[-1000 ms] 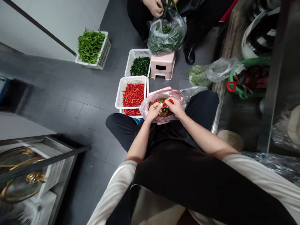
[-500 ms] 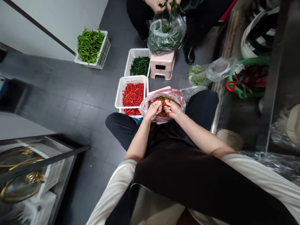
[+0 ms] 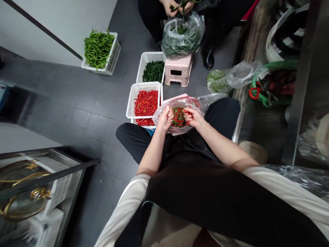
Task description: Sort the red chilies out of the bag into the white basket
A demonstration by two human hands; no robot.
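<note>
My left hand is closed above the left side of an open clear plastic bag; what its fingers hold, if anything, is hidden. Over the bag's right side, my right hand is closed on a few red chili peppers that stick out between the fingers. Between the hands, red chilies with green stems fill the bag, which sits between my knees on a pink stool. Just left of the bag stands a white basket of loose red chilies, resting on another basket with more of them.
Behind it is a white basket of dark green chilies. A co-worker's hands hold green chilies above a bag on a pink stool. Long green peppers fill a basket at far left. Scissors lie right.
My hands have moved apart, the left one leftward and the right one rightward, uncovering the chilies in the bag between them. The co-worker's hands have shifted slightly.
</note>
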